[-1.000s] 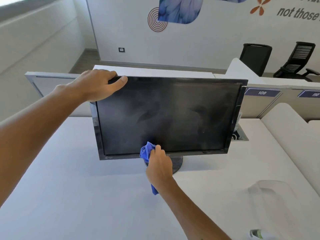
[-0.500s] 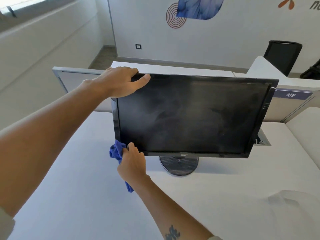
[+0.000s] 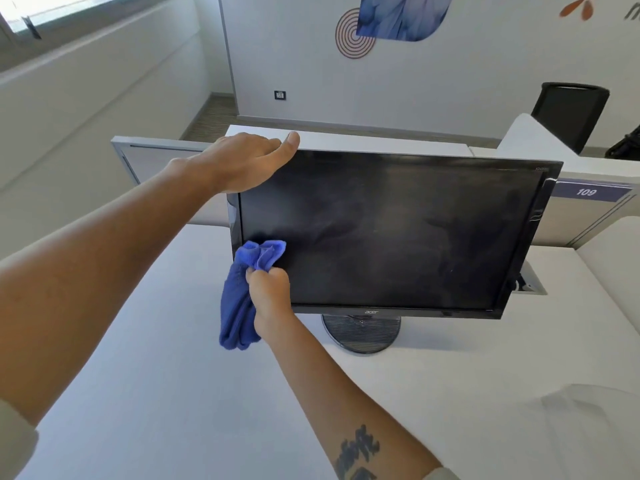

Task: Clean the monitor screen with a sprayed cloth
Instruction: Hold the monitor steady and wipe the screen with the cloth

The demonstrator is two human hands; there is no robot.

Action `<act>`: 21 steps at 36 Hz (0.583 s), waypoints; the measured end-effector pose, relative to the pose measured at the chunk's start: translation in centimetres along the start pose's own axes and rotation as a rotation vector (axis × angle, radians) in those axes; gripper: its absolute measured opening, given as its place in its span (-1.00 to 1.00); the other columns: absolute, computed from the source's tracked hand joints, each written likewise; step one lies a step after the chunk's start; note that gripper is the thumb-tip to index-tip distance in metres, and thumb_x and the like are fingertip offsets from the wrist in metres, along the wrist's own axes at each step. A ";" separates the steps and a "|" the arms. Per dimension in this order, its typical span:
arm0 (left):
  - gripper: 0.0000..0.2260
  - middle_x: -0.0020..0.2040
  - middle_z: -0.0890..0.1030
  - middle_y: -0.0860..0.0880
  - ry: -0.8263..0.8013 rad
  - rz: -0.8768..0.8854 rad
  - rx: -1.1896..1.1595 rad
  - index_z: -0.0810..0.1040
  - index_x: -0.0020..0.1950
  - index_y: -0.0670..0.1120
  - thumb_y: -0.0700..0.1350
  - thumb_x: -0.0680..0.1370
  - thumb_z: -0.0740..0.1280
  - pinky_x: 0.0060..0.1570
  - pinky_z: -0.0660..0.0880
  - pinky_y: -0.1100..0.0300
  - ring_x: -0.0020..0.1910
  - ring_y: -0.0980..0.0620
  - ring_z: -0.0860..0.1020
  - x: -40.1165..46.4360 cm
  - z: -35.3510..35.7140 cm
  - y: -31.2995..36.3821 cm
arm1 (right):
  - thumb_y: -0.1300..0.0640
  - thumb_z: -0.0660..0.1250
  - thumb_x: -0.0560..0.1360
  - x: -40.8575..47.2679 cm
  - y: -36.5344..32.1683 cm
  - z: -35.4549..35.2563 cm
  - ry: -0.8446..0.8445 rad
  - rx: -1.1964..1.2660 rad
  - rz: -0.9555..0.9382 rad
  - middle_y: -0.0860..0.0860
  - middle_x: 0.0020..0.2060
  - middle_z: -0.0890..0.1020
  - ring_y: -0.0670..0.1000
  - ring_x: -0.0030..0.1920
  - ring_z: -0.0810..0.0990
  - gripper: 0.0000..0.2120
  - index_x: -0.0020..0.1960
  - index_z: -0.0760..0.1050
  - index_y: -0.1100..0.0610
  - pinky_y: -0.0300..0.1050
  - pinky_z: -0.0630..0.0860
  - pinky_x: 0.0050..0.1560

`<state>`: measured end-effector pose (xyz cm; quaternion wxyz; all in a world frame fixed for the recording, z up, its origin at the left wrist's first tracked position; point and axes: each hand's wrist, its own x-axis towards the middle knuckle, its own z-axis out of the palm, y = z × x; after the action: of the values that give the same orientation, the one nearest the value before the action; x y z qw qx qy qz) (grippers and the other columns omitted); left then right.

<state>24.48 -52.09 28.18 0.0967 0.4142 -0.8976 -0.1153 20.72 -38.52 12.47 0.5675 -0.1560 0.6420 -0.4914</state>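
Note:
A black monitor [image 3: 398, 230] stands on a round grey base [image 3: 362, 332] on the white desk [image 3: 156, 393]. Its dark screen shows faint smears. My left hand [image 3: 239, 161] grips the monitor's top left corner, fingers over the top edge. My right hand [image 3: 268, 296] holds a bunched blue cloth [image 3: 242, 289] and presses its upper end against the screen's lower left area, beside the left bezel. The rest of the cloth hangs down below my fist.
A grey partition [image 3: 162, 157] runs behind the desk, with a label reading 109 [image 3: 585, 192] at the right. A black office chair [image 3: 568, 112] stands at the far right. A cable opening [image 3: 528, 284] sits in the desk behind the monitor's right side.
My right hand has carried the cloth left along the bottom edge, then up onto the screen's lower left area. My left hand stays on the top left corner. The view has shifted left.

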 end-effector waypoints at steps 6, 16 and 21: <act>-0.29 -0.16 0.52 -0.19 -0.033 -0.113 -0.128 0.45 -0.16 -0.16 0.36 0.75 -0.16 0.14 0.39 -0.14 -0.03 -0.25 0.45 -0.9 -1.0 1.5 | 0.12 0.28 0.70 -0.8 -5.9 2.0 -0.005 0.077 -0.157 0.03 -0.15 0.62 -0.03 -0.14 0.60 -0.88 0.08 0.52 0.16 -0.17 0.46 -0.18; -0.14 0.42 0.57 -0.20 -0.191 -0.233 -0.219 0.60 0.31 -0.03 0.55 0.62 -0.21 0.32 0.20 0.07 0.34 -0.13 0.47 0.1 -2.7 1.4 | 0.21 0.29 0.66 -1.8 -13.8 3.0 -0.019 0.082 -0.255 0.07 -0.21 0.60 0.06 -0.17 0.59 -0.89 -0.02 0.53 0.20 -0.07 0.47 -0.12; 0.17 0.66 0.42 0.05 -0.225 -0.312 -0.293 0.57 0.56 0.10 0.78 0.31 -0.22 0.67 0.16 -0.09 0.63 -0.06 0.34 0.0 -3.6 1.2 | 0.01 0.40 0.59 -0.4 -10.8 1.5 -0.138 0.098 -0.149 0.10 -0.05 0.65 0.17 0.14 0.68 -0.80 0.05 0.55 0.15 0.10 0.58 0.23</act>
<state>24.66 -51.79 31.99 0.0361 0.5140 -0.8016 -0.3031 18.32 -43.98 21.56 0.5790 -0.2088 0.5632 -0.5513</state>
